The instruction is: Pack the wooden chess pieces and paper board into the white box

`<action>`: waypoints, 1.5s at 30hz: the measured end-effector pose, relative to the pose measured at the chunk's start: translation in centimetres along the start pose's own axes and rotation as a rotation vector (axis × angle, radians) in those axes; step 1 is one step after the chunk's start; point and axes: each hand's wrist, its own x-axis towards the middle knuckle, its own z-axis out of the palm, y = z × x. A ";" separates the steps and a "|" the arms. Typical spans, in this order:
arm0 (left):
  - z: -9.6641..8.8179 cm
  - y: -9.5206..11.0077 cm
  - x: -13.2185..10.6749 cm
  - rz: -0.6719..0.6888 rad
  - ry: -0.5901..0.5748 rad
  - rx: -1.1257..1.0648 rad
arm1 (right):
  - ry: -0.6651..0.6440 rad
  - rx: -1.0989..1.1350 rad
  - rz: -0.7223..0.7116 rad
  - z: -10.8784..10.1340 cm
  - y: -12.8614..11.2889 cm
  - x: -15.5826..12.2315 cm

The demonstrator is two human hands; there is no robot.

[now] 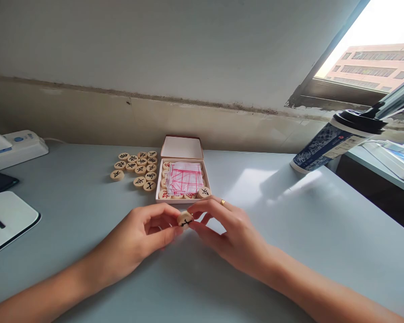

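Note:
Between my two hands is a round wooden Chinese chess piece (pixel 185 220) with a black character. My left hand (pixel 148 231) pinches it from the left with thumb and fingertips. From the right, my right hand (pixel 227 224), a ring on one finger, pinches the same piece. Just beyond my hands stands an open box (pixel 183 201) with its lid (pixel 182 147) tipped back. Inside lie red-lettered pieces, partly hidden under a folded plastic sheet (pixel 186 178) with red lines. A black-lettered piece (pixel 204 192) rests at the box's near right corner.
Several black-lettered chess pieces (pixel 140 169) lie on the grey table left of the box. A patterned cup (pixel 331 141) with a black lid stands at the right. At the left are a white power strip (pixel 25 146) and a white flat device (pixel 10 222). A wall runs behind.

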 end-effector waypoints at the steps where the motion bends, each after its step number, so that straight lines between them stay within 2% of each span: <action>1: 0.1 0.0 0.0 -0.001 0.009 0.007 | -0.005 0.025 0.049 0.0 0.0 0.0; 6: 0.5 -0.1 -0.2 0.008 0.060 0.043 | -0.071 0.161 0.231 0.4 0.3 0.0; 12: 0.9 0.1 -0.4 0.045 0.040 0.125 | -0.152 0.136 0.252 0.8 0.6 -0.2; 20: 0.8 -0.3 -0.2 0.029 0.077 0.050 | -0.073 0.370 0.335 0.9 0.4 -0.1; 26: 0.6 -0.1 0.0 0.028 0.061 0.027 | -0.037 0.262 0.388 1.0 0.4 -0.3; 29: 0.7 0.2 0.0 0.062 0.089 0.092 | -0.111 0.213 0.373 0.6 -0.1 -0.1; 32: 0.9 0.4 0.0 0.140 0.143 0.262 | -0.184 0.234 0.341 0.4 -0.7 0.1; 35: 1.3 0.1 0.0 0.283 0.248 0.488 | -0.189 0.306 0.313 0.6 -0.9 0.0; 38: 1.3 -0.2 0.0 0.378 0.278 0.584 | -0.160 0.184 0.238 0.7 -0.6 -0.3; 41: 0.9 -0.1 0.0 0.277 0.221 0.511 | -0.114 0.025 0.101 0.4 -0.1 -0.3; 45: 0.2 0.5 -0.1 0.125 0.089 0.284 | -0.056 -0.071 -0.014 -0.1 0.4 -0.1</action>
